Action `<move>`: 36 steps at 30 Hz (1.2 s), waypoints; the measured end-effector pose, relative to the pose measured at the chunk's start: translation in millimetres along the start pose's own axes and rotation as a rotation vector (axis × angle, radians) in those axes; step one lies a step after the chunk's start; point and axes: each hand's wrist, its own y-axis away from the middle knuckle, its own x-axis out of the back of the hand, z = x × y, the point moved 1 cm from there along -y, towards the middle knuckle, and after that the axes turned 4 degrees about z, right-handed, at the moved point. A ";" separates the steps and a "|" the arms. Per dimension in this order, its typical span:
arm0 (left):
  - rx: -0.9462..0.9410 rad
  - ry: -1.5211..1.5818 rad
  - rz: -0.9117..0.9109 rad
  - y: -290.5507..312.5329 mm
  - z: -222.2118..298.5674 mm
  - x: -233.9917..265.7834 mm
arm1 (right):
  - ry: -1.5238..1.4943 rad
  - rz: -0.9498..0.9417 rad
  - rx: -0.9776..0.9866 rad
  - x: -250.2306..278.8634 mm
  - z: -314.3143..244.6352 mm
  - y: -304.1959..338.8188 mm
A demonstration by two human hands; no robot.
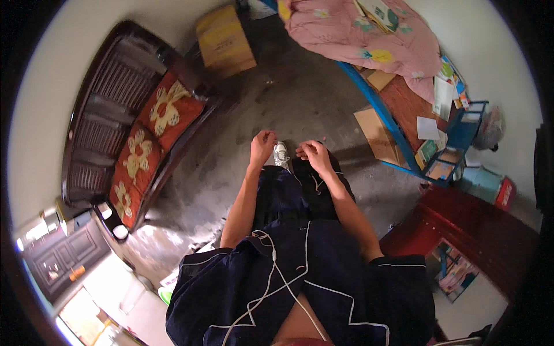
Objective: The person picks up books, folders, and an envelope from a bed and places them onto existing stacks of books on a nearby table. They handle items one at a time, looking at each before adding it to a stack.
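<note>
Both of my hands hang in front of my body, above the dark trousers (283, 193), with a gap between them. My left hand (263, 145) has loosely bent fingers and nothing visible in it. To its right, my right hand (315, 154) is turned inward, its fingers curved and slightly apart, also holding nothing I can see. A white shoe (281, 154) shows on the floor between the two hands. White earphone cords (273, 259) hang down over my dark shirt (254, 300).
A dark wooden bench (115, 86) with red patterned cushions (135, 158) stands left. At the far end is a cardboard box (225, 41). On the right are a blue-edged bed (369, 95) with a pink quilt (358, 32), a cardboard piece (378, 135) and a red cabinet (456, 216).
</note>
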 end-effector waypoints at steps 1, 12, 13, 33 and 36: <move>-0.015 -0.007 -0.033 -13.0 12.9 -4.9 | -0.026 0.037 0.000 2.9 -10.0 -8.4; -0.109 -0.106 -0.271 -176.4 108.2 -57.9 | -0.296 0.169 0.089 29.1 -97.9 -129.7; -0.121 -0.097 -0.305 -188.0 125.5 -66.7 | -0.274 0.167 0.061 36.6 -107.8 -144.8; -0.156 -0.032 -0.341 -402.2 261.8 -257.5 | -0.207 0.212 -0.015 192.3 -230.7 -366.1; -0.137 0.003 -0.390 -430.7 296.2 -296.3 | -0.242 0.251 0.043 224.0 -237.0 -391.8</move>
